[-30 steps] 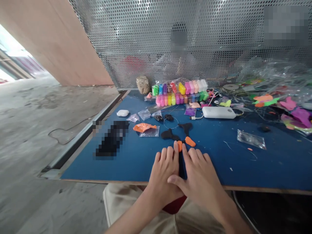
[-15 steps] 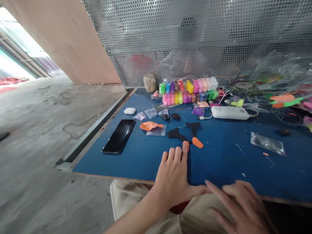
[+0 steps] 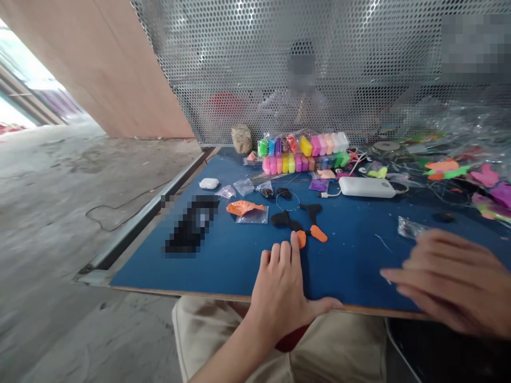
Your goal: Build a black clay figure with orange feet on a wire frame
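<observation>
We find the left hand (image 3: 279, 284) palm down at the near edge of the blue table (image 3: 343, 271), its fingers extended side by side and its thumb spread well out to the right. It grips nothing; the index fingertip rests at the left edge of the nearer orange piece (image 3: 302, 240), appearing to touch it. The second orange piece (image 3: 319, 233) lies just to the right, a narrow strip of table between them.

Beyond these we note two black shapes — the left one (image 3: 283, 219) and the right one (image 3: 312, 211) — both flat on the table, with a thin wire loop (image 3: 288, 209) behind them.

The right hand (image 3: 455, 282) is well apart, over the right side of the table, blurred, its fingers partly bent. We cannot tell whether it holds anything. A clear packet (image 3: 409, 227) lies just beyond it, partly hidden.

To the left we record an orange, crumpled item (image 3: 244, 207) overlapping a clear bag (image 3: 257, 216). Further back stand packs of coloured blocks (image 3: 284, 164) and a white power bank (image 3: 365, 187) with its cable.
</observation>
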Action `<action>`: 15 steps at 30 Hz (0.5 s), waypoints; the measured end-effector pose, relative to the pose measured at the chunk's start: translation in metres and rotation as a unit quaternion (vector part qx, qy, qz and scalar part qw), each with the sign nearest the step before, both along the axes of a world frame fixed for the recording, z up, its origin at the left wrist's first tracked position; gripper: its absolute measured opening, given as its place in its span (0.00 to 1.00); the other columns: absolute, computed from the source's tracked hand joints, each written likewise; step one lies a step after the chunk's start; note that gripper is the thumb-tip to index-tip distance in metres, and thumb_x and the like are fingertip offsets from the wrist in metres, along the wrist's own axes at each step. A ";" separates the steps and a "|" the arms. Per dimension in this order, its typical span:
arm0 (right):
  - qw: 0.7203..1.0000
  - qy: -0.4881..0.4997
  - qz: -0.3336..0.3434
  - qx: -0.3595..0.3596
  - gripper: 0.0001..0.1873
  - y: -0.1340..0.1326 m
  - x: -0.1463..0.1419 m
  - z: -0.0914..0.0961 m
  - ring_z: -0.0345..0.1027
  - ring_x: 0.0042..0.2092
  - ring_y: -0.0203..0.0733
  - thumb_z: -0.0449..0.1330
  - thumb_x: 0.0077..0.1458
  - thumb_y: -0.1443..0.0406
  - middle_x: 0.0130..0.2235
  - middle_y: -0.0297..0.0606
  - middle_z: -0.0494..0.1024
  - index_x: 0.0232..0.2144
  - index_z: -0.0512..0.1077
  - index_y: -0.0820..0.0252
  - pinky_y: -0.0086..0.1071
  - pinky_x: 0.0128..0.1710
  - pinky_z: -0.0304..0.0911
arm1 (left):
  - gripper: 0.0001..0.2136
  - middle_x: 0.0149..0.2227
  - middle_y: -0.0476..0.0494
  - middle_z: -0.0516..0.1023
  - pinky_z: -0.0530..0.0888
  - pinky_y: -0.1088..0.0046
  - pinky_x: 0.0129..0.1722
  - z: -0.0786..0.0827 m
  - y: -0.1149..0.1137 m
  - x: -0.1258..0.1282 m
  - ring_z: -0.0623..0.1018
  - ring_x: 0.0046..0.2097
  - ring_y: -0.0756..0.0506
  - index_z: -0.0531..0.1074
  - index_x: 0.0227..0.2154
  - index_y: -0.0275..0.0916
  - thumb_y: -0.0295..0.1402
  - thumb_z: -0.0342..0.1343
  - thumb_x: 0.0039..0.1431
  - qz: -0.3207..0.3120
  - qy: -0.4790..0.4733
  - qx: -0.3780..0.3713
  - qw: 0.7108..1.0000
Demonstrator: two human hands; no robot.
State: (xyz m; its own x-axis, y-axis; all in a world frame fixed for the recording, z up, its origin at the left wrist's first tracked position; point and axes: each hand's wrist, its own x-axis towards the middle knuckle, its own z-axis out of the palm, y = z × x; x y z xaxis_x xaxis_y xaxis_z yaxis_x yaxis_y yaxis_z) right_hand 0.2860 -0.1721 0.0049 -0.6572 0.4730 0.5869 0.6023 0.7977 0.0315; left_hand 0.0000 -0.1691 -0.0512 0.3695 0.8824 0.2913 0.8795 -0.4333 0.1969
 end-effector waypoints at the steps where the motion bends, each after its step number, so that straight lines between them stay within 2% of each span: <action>1: 0.999 -0.031 0.022 -0.025 0.09 0.018 0.000 0.010 0.70 0.31 0.39 0.64 0.59 0.64 0.31 0.32 0.81 0.43 0.80 0.47 0.42 0.43 0.67 | 0.58 0.51 0.30 0.70 0.65 0.52 0.51 0.001 0.000 0.000 0.69 0.50 0.33 0.56 0.68 0.27 0.74 0.44 0.47 -0.003 -0.001 -0.006 1.000; 3: 0.998 -0.037 0.050 -0.034 0.08 0.053 -0.006 0.021 0.70 0.33 0.42 0.63 0.60 0.65 0.32 0.35 0.82 0.41 0.80 0.47 0.42 0.43 0.65 | 0.58 0.50 0.31 0.70 0.66 0.53 0.49 0.003 0.000 0.000 0.69 0.49 0.34 0.55 0.68 0.29 0.75 0.44 0.47 -0.014 -0.001 -0.023 1.000; 5: 0.994 -0.058 0.068 -0.070 0.08 0.083 -0.018 0.020 0.69 0.33 0.42 0.60 0.63 0.64 0.32 0.36 0.81 0.39 0.80 0.52 0.41 0.41 0.64 | 0.57 0.49 0.32 0.71 0.66 0.53 0.48 0.005 0.001 0.001 0.70 0.48 0.34 0.55 0.68 0.30 0.74 0.45 0.47 -0.019 0.000 -0.032 0.999; 8: 0.988 -0.082 0.080 -0.106 0.12 0.114 -0.039 0.002 0.69 0.33 0.42 0.56 0.65 0.62 0.30 0.36 0.80 0.36 0.80 0.55 0.40 0.39 0.62 | 0.54 0.49 0.32 0.71 0.67 0.52 0.48 0.006 0.001 0.000 0.70 0.47 0.34 0.55 0.68 0.31 0.72 0.46 0.50 -0.021 0.001 -0.036 0.999; 10: 0.986 -0.084 0.091 -0.114 0.13 0.126 -0.050 -0.013 0.71 0.36 0.42 0.55 0.66 0.62 0.34 0.37 0.81 0.39 0.79 0.56 0.39 0.41 0.62 | 0.51 0.51 0.32 0.71 0.67 0.51 0.50 0.008 0.002 -0.005 0.70 0.49 0.34 0.56 0.67 0.32 0.69 0.48 0.53 -0.040 -0.007 -0.043 0.998; 13: 0.986 -0.100 0.095 -0.098 0.14 0.134 -0.056 -0.032 0.72 0.45 0.46 0.54 0.66 0.62 0.45 0.43 0.80 0.47 0.78 0.57 0.43 0.48 0.63 | 0.36 0.53 0.33 0.70 0.68 0.52 0.55 0.020 0.007 -0.021 0.70 0.54 0.35 0.60 0.62 0.34 0.59 0.47 0.64 -0.100 -0.026 -0.080 0.991; 15: 0.986 -0.109 0.081 -0.099 0.18 0.136 -0.055 -0.040 0.69 0.53 0.50 0.52 0.65 0.67 0.54 0.45 0.77 0.54 0.75 0.56 0.48 0.55 0.60 | 0.19 0.51 0.36 0.70 0.70 0.59 0.55 0.037 0.017 -0.037 0.71 0.54 0.40 0.62 0.59 0.37 0.42 0.39 0.73 -0.144 -0.034 -0.111 0.983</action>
State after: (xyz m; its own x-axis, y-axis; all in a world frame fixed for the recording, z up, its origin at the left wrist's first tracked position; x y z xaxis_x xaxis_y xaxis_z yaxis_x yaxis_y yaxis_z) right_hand 0.2308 -0.0357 -0.0354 -0.8335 0.4435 0.3296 0.4633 0.8860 -0.0206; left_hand -0.0367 -0.1525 -0.0140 0.5989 0.7892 0.1358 0.7089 -0.6014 0.3685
